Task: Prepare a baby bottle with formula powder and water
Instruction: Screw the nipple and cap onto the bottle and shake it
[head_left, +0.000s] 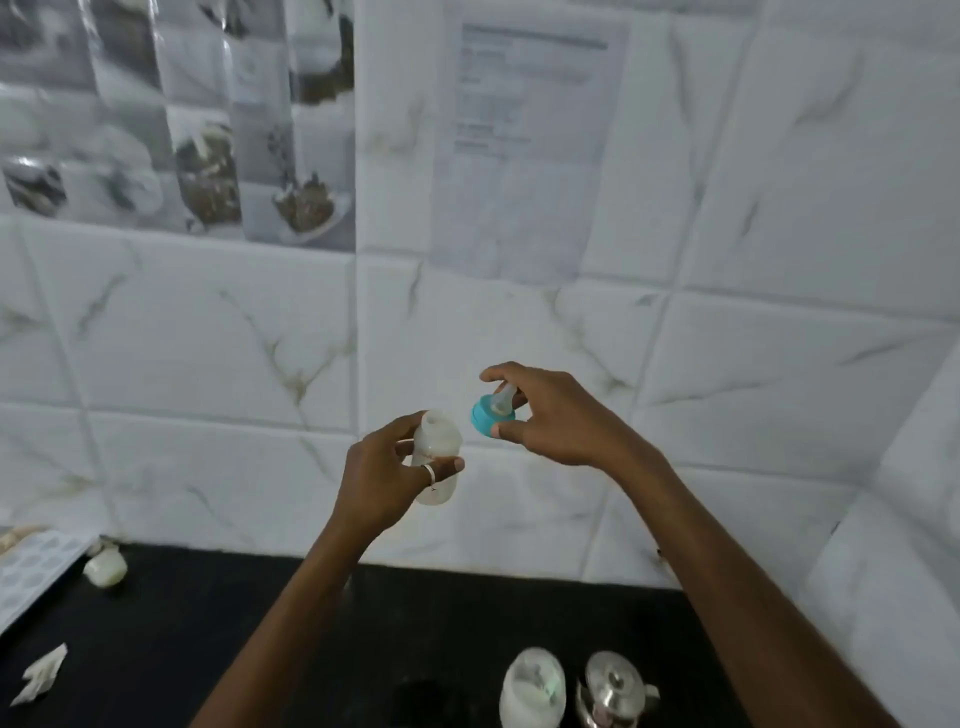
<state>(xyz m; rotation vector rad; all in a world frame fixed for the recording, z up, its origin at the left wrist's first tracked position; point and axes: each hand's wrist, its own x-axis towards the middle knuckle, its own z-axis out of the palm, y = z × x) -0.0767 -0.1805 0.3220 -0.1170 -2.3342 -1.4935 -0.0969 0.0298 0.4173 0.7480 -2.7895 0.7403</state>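
A small translucent baby bottle (439, 441) is held up in front of the tiled wall, its neck open and tilted to the upper left. My left hand (387, 480), with a ring on one finger, is wrapped around its body. Just to the right, apart from the bottle, my right hand (561, 415) grips the teal screw collar with its clear teat (493, 410). Low on the black counter stand a clear jar of white powder (532, 688) and a steel kettle (613, 688).
The black counter (208, 649) runs along the white marble-look tiles. At the left lie a small white cap-like piece (105, 566), a patterned tray or sheet (31, 577) and a torn white wrapper (41, 675). A printed sheet (524, 150) hangs on the wall.
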